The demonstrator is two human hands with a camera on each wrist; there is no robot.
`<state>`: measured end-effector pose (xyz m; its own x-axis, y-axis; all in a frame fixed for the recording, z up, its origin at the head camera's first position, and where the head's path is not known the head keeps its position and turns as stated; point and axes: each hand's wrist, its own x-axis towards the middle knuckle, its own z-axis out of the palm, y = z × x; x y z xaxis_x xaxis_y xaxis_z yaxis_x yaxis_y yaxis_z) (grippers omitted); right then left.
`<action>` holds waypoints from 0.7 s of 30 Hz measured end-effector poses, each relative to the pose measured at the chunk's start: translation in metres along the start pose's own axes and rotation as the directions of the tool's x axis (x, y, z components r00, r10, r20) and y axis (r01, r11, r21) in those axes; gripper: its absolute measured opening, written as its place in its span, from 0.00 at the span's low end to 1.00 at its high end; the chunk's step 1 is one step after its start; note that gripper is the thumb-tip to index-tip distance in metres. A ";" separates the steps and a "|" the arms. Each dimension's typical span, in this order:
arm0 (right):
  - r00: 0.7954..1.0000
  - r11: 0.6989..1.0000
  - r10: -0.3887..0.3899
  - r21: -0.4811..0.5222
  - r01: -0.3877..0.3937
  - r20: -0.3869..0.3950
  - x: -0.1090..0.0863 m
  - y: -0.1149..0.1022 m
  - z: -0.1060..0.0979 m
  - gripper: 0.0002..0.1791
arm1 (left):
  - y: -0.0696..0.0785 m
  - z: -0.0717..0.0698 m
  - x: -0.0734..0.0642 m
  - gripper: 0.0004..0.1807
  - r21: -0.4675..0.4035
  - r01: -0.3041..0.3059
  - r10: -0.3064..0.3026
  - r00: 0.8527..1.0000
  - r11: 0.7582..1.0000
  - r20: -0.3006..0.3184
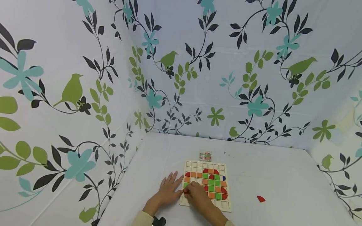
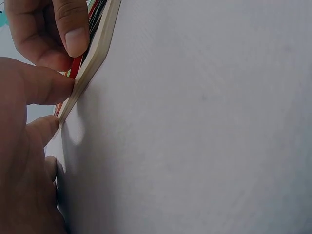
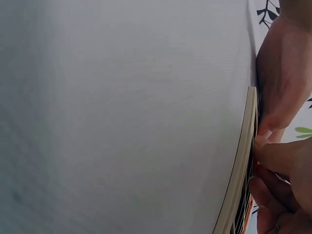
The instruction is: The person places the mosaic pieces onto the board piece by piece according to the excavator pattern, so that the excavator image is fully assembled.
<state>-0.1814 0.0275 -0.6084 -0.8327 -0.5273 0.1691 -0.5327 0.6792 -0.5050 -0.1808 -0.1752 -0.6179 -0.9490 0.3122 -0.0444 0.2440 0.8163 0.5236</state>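
A square, pale wooden grid board (image 1: pixel 223 204) lies on the white table, partly filled with red, orange and green pieces. My left hand (image 1: pixel 167 191) rests flat at the board's left side, fingers spread, with the thumb at the edge. My right hand (image 1: pixel 199 197) reaches over the lower left squares and pinches a small red piece (image 1: pixel 185 191) there. In the left wrist view, that red piece (image 2: pixel 75 67) shows at the board's rim between both hands. The right hand covers several squares.
A small pattern card (image 1: pixel 205 156) lies just beyond the board's far edge. Off to the right on the table is a loose red quarter-round piece (image 1: pixel 261 199). A blue-and-white piece (image 1: pixel 222 178) sits near the board's right edge. Patterned cloth (image 1: pixel 181 106) hangs behind the table.
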 end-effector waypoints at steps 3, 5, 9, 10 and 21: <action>1.000 1.000 0.012 0.006 -0.012 -0.004 0.000 0.000 -0.001 0.06 | 0.000 0.000 0.000 0.36 -0.003 -0.004 0.004 1.000 1.000 -0.004; 1.000 1.000 0.021 0.012 -0.021 0.002 0.000 0.000 -0.002 0.05 | -0.001 0.001 0.001 0.36 -0.011 -0.007 0.007 1.000 1.000 -0.005; 1.000 0.999 0.023 0.032 -0.023 0.013 0.000 -0.002 -0.004 0.04 | -0.002 0.001 0.002 0.36 -0.013 -0.006 0.006 1.000 1.000 -0.007; 1.000 0.999 0.017 0.033 -0.018 0.010 0.000 -0.002 -0.004 0.04 | -0.002 0.001 0.002 0.36 -0.019 -0.009 0.009 1.000 1.000 -0.013; 1.000 0.999 0.019 -0.034 -0.019 -0.019 0.000 -0.004 -0.003 0.05 | -0.006 0.006 0.004 0.37 -0.019 0.008 -0.008 1.000 1.000 -0.011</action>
<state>-0.1798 0.0262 -0.6043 -0.8453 -0.5045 0.1758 -0.5213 0.7065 -0.4788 -0.1844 -0.1759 -0.6266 -0.9532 0.2998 -0.0392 0.2324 0.8096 0.5390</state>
